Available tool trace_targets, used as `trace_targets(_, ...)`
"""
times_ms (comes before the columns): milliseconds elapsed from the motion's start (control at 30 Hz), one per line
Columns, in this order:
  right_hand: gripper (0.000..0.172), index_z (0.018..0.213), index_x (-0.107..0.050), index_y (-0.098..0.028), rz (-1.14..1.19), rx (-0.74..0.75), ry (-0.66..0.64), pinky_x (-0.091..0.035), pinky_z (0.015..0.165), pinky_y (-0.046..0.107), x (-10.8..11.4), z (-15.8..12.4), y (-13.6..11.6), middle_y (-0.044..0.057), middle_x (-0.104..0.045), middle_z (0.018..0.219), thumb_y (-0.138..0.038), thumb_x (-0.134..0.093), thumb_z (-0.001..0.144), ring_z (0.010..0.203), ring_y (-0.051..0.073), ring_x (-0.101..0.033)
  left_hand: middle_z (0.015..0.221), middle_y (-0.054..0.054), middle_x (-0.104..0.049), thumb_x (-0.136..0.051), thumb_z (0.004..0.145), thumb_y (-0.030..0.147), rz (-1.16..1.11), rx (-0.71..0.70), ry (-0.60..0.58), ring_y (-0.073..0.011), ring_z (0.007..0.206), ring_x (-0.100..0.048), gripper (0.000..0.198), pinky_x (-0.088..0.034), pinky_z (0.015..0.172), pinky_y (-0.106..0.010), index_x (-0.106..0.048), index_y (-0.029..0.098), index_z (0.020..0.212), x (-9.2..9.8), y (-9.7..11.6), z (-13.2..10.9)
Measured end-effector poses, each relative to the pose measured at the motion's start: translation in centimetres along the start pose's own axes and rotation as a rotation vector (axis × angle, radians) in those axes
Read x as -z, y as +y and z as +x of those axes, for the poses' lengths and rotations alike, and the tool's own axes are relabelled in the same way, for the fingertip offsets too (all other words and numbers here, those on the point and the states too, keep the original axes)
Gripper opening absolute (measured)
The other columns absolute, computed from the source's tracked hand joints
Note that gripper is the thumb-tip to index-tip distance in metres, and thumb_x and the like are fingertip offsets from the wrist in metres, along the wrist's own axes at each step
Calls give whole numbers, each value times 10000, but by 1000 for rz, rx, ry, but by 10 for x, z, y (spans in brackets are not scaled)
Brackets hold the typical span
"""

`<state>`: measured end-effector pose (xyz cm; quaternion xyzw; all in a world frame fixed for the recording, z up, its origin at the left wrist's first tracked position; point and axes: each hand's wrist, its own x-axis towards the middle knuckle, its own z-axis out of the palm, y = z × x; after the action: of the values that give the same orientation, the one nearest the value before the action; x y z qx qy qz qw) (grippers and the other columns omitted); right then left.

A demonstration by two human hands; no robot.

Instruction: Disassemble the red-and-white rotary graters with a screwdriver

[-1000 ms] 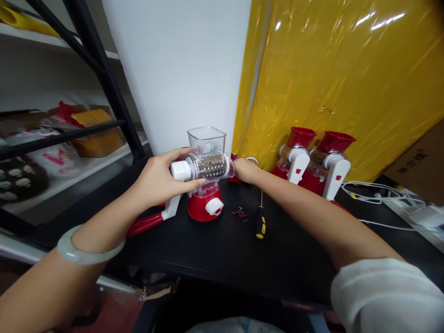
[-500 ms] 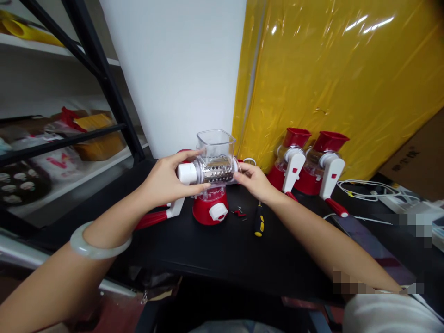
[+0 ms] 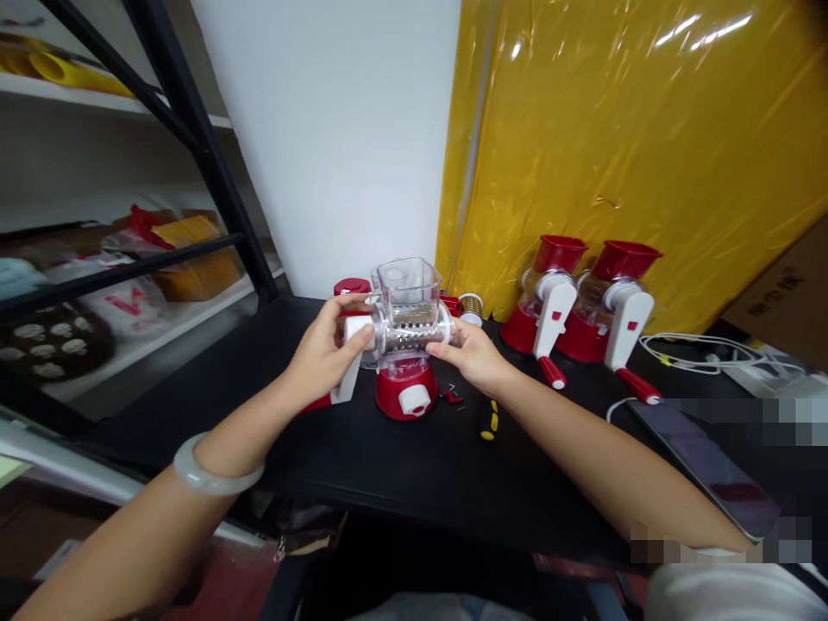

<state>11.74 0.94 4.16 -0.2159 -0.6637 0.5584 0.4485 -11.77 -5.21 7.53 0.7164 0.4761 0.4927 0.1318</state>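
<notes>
Clear grater (image 3: 407, 323): upright on the tabletop (image 3: 453, 483), at the middle of the frame, both hands on it.
Hopper (image 3: 409, 283): see-through, open at the top, above the drum.
Drum (image 3: 414, 334): metal, pierced with holes, lying crosswise inside the clear housing, a white ring at its right end.
Base (image 3: 406, 392): red, with a white knob (image 3: 415, 399) facing the lower edge of the frame.
Crank (image 3: 349, 379): white, hanging down at the grater's left side, its red grip partly hidden below the left hand (image 3: 323, 349).
Left hand: fingers clamped on the left end of the grater, thumb over the crank's white top; a pale bracelet (image 3: 216, 470) circles the wrist.
Right hand (image 3: 475, 354): thumb and fingers clamped on the right end of the grater, beside the white ring.
Small red pieces (image 3: 453, 398): just right of the base.
Screwdriver (image 3: 490, 423): black and yellow handle, right of centre; the rest is hard to make out.
Second drum (image 3: 472, 309): behind the right hand.
Red graters (image 3: 547, 297): two, side by side at the right of the frame, cranks hanging down.
Phone (image 3: 708, 470): lower right, near a white cable (image 3: 686, 352).
</notes>
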Motion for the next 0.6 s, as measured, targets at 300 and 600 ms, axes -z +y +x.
trace_targets(300, 509, 1046, -680, -217, -25, 23, 87, -521, 1022, 461, 12, 1, 10, 67, -772, 1044, -523, -848, 675, 1031, 240, -715, 668, 46, -544, -550, 910, 571, 18, 167, 0, -151, 593, -535, 339, -455, 589, -310, -471, 249, 982, 6, -19, -15)
trace_targets(600, 528, 1036, -682, -212, 1, 43, 127, -500, 1046, 468, 13, 4, 9, 66, -775, 1017, -537, -859, 659, 1037, 238, -712, 667, 61, -499, -519, 917, 638, -227, 173, 157, -115, 544, -477, 384, -430, 546, -309, -427, 270, 975, 47, -28, -16)
